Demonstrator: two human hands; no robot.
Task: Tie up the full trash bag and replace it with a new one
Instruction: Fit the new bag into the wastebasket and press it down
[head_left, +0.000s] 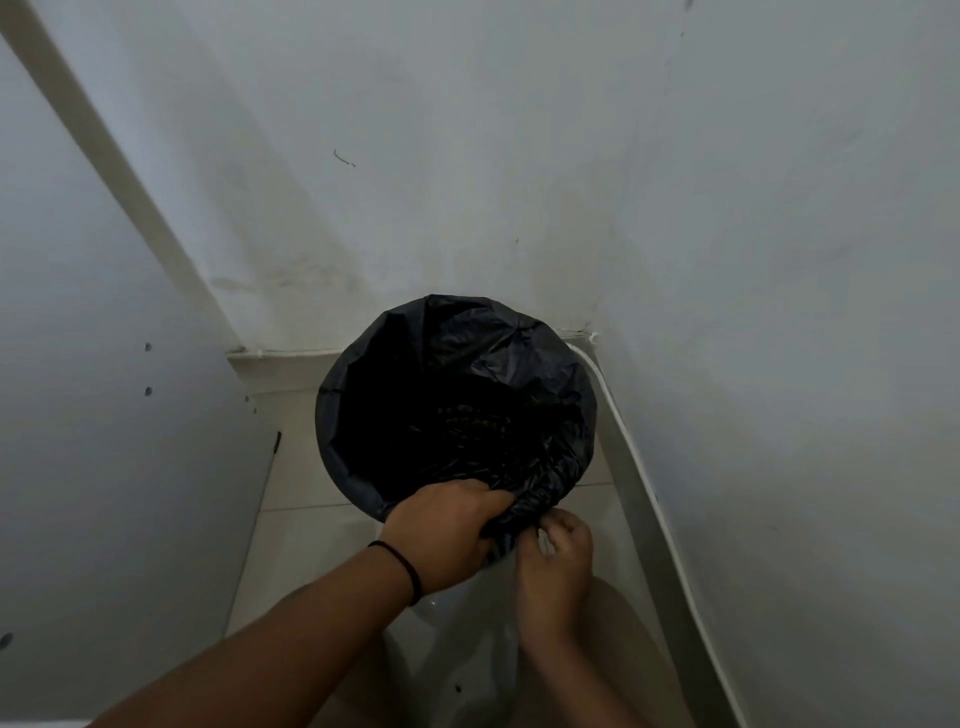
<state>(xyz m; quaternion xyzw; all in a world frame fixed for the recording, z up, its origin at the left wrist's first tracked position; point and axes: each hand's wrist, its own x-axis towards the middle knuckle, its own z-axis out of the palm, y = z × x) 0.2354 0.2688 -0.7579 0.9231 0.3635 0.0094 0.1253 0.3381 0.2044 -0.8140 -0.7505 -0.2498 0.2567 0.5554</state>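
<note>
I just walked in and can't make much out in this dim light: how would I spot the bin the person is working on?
Look to the corner where the two pale walls meet the tiled floor. There stands a round bin, lined with a crinkled black trash bag folded over its rim. It is the only dark thing there, and the left hand and right hand bunch the bag's near edge.

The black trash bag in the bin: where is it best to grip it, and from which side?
Grip the black trash bag at the bunched plastic on its near rim, where the left hand and right hand already hold it. Come from the near side: walls probably block the far side, and the gathered folds offer the fingers purchase.
</note>
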